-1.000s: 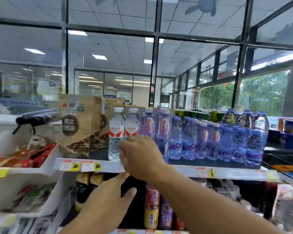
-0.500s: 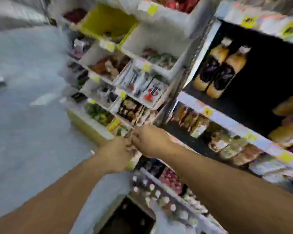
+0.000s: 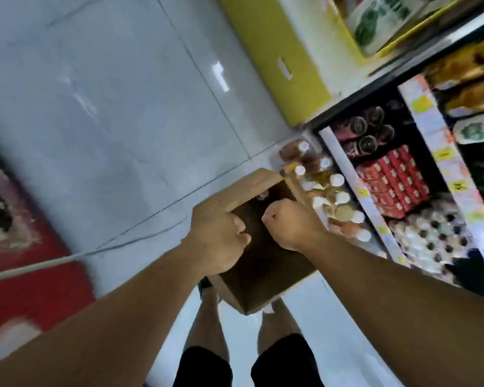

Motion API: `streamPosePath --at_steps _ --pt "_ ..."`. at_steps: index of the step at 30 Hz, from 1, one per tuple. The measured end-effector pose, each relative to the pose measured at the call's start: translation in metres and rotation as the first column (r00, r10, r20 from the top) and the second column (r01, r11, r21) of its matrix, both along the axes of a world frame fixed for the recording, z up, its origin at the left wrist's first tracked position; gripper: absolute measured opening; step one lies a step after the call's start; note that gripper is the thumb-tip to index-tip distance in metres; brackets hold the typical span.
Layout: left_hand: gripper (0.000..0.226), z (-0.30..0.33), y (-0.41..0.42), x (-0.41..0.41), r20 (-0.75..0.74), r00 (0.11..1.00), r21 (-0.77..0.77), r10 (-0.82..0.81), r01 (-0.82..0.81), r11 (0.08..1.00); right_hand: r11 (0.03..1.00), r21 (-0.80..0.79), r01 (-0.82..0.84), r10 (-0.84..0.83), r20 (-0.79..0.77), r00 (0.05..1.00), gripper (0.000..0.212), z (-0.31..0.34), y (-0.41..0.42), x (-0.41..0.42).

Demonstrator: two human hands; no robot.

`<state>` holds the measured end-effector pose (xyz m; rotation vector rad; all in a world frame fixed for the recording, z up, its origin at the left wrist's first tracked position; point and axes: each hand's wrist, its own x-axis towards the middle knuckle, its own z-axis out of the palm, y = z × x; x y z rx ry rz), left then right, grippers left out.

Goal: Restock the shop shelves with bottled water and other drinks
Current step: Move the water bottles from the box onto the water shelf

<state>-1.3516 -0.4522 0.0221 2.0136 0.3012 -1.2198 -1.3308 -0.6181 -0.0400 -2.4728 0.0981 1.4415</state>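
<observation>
Currently, item by item, as seen looking straight down:

Your left hand (image 3: 217, 241): fingers curled over the left rim of an open brown cardboard box (image 3: 266, 275), gripping it.

Your right hand (image 3: 292, 223): closed into a fist over the box's open top, just beside your left hand; whether it holds anything inside the fist cannot be told.

Brown cardboard box: below both hands, above your feet on the pale grey tiled floor (image 3: 123, 107); dark interior, contents mostly hidden, one flap (image 3: 249, 185) standing open on the far side.

White-capped drink bottles with orange-brown contents (image 3: 327, 191): a cluster just beyond and to the right of your right hand, at the foot of the shop shelf (image 3: 344, 163).

Shelf stock further right of your right hand: dark-topped bottles (image 3: 366, 135), a block of red cartons (image 3: 394, 182), a group of pale round-topped packs (image 3: 430, 236); detail blurred.

Yellow cardboard carton (image 3: 274, 60): on the floor well beyond both hands.

Red mat (image 3: 25, 289): on the floor left of your left arm.
</observation>
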Motion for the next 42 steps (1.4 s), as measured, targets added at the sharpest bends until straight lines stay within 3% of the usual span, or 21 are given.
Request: streamPosePath --at_steps 5,9,11,15,21,28,32,35,39,42 --pt "0.027 -0.111 -0.039 -0.034 -0.158 0.982 0.001 -0.103 0.104 0.995 0.991 -0.127 -0.030 0.014 -0.123 0.992 0.014 -0.109 -0.021 -0.040" --pt "0.019 -0.177 -0.072 -0.050 -0.188 0.975 -0.031 -0.117 0.113 0.993 0.971 -0.230 -0.066 0.026 -0.171 0.985 0.049 -0.177 -0.037 -0.061" --pt "0.020 -0.205 -0.086 -0.056 -0.198 0.976 -0.021 -0.093 0.091 0.996 0.968 -0.250 -0.030 -0.031 -0.239 0.971 0.047 -0.206 -0.044 -0.067" --pt "0.016 -0.243 -0.102 -0.066 -0.263 0.962 0.030 -0.066 0.076 0.997 0.970 -0.242 -0.020 -0.046 -0.262 0.964 0.035 -0.241 -0.058 -0.079" --pt "0.026 -0.261 -0.111 -0.061 -0.308 0.951 0.075 -0.037 0.062 0.995 0.965 -0.241 -0.103 0.052 -0.210 0.976 0.037 -0.257 -0.065 -0.077" --pt "0.018 -0.246 -0.106 -0.041 -0.291 0.956 0.122 0.028 0.008 0.993 0.994 -0.109 0.023 -0.052 -0.269 0.962 0.039 -0.227 -0.047 -0.049" --pt "0.022 -0.210 -0.101 -0.024 -0.225 0.974 0.178 0.033 0.007 0.984 0.994 -0.040 -0.104 0.087 -0.299 0.950 0.027 -0.180 -0.030 -0.026" --pt "0.022 -0.170 -0.093 -0.006 -0.168 0.986 0.177 -0.006 0.036 0.983 0.973 0.010 -0.229 0.223 -0.265 0.938 0.016 -0.129 -0.022 -0.003" --pt "0.020 -0.086 -0.090 0.029 -0.090 0.985 0.157 -0.147 0.160 0.975 0.966 0.056 -0.251 0.257 -0.229 0.939 0.019 -0.040 -0.022 0.030" --pt "0.011 -0.016 -0.092 0.051 -0.009 0.990 0.105 -0.139 0.139 0.985 0.976 0.064 -0.210 0.219 -0.186 0.958 0.017 0.032 -0.030 0.053"
